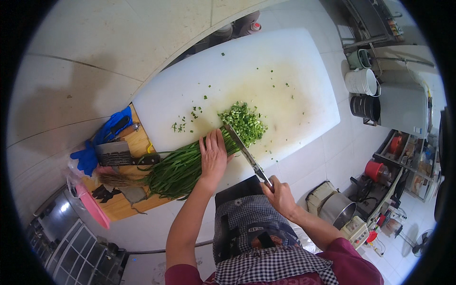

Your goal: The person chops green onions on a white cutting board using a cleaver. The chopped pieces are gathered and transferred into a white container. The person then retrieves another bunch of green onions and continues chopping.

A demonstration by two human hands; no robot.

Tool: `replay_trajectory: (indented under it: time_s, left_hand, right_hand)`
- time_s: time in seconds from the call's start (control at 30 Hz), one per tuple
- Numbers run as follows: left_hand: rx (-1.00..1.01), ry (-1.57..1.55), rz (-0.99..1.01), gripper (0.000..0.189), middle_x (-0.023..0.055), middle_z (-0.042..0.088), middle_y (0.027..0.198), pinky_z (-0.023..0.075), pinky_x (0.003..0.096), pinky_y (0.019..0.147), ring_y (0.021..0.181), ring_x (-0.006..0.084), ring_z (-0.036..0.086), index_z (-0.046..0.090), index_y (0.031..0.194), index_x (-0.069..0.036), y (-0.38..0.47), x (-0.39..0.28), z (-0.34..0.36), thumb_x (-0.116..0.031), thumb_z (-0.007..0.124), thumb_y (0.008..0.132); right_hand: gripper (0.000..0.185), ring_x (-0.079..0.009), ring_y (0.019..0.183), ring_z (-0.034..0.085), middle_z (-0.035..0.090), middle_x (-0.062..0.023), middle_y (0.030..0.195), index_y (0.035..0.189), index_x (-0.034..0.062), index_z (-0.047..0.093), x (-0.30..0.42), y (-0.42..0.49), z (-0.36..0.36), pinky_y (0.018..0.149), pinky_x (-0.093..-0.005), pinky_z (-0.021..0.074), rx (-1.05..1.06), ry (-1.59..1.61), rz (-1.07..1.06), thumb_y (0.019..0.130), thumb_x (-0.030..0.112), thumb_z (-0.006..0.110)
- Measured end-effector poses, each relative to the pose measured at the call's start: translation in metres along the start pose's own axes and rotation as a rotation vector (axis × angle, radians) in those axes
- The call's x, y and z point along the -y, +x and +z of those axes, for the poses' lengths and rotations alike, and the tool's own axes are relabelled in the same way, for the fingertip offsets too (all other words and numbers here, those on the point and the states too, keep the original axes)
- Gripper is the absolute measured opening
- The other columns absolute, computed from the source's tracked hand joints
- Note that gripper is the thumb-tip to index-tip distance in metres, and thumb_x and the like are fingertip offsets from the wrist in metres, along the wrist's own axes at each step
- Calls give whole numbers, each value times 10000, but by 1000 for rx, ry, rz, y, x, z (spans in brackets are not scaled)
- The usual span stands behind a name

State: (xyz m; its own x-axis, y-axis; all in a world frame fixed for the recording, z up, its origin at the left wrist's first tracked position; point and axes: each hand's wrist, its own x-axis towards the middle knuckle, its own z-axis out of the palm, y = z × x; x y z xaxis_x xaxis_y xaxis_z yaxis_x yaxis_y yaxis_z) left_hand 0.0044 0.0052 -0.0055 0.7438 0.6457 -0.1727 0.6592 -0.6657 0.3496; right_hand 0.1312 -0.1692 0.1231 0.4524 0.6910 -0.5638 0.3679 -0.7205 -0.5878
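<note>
A thick bunch of long green chives (pixel 181 164) lies across the left end of a white cutting board (pixel 171 89), its leafy part hanging over a wooden surface. My left hand (pixel 215 153) presses down on the bunch close to its cut end, fingers together. In my right hand (pixel 279 194) is the handle of a kitchen knife (pixel 245 151). Its blade slants from my right hand up to the cut end of the chives. Against the far side of the blade sits a heap of chopped chives (pixel 245 123). Scattered bits dot the board.
On the wooden surface (pixel 137 142) at left lie a cleaver (pixel 115 153), blue gloves (pixel 85 158) and a pink plastic item (pixel 92 203). A tiled wall (pixel 89 78) runs along the board's far side. Buckets (pixel 361 82) and a metal pot (pixel 337 209) stand at right.
</note>
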Motion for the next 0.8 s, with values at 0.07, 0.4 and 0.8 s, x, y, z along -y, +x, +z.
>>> replay_trajectory:
  time_s: [0.07, 0.4, 0.8]
  left_hand:
    - [3, 14, -9, 1025, 229, 394, 1376, 244, 564, 1125, 1309, 359, 367, 277, 1420, 120, 0, 0, 3, -415, 786, 709]
    - [45, 36, -23, 1061, 229, 393, 1392, 223, 572, 1134, 1323, 364, 360, 277, 1417, 125, 0, 0, 3, -433, 803, 685]
    - [70, -89, -70, 1032, 226, 359, 1443, 171, 602, 1151, 1383, 365, 315, 268, 1432, 106, -9, 4, -11, -356, 817, 691]
  right_hand:
    - [288, -410, 508, 575, 551, -225, 580, 832, -25, 524, -5, 3, 8, 488, -447, 441, 8, -46, 56, 917, 220, 646]
    - [274, -454, 622, 609, 612, -249, 674, 856, -19, 512, -5, 74, 48, 534, -494, 493, -78, 44, -81, 913, 214, 645]
    - [279, -446, 603, 615, 610, -230, 651, 865, -29, 529, -2, 4, 19, 533, -477, 496, 25, -33, 39, 902, 215, 660]
